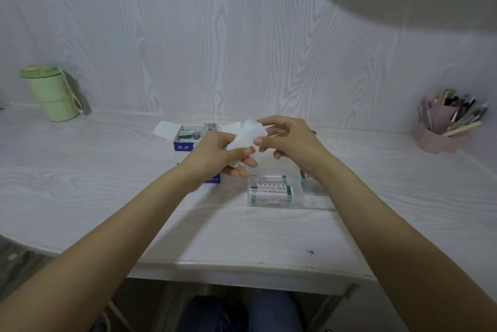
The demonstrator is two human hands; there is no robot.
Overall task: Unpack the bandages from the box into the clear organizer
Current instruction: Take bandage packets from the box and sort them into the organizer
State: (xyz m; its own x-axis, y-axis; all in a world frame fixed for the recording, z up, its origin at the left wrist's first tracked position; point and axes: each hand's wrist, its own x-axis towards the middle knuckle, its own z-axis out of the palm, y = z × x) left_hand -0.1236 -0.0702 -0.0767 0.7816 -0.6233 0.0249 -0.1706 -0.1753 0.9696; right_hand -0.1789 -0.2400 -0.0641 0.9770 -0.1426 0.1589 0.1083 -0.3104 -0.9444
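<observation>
A blue and white cardboard box [183, 146] stands open in the middle of the table, with several wrapped bandage rolls [187, 134] showing inside. Above and just right of it, my left hand [224, 155] and my right hand [289, 139] both pinch a folded white paper sheet [248, 134] held in the air. The clear organizer [277, 204] lies in front of my right hand; a bandage roll with green ends [271, 191] rests in its left compartment. Another roll [305, 175] shows partly behind my right wrist.
A green lidded cup [52, 92] stands at the far left against the wall. A pink holder full of pens [447, 122] sits at the far right. The table's front edge [242, 268] runs below my forearms, with my legs under it.
</observation>
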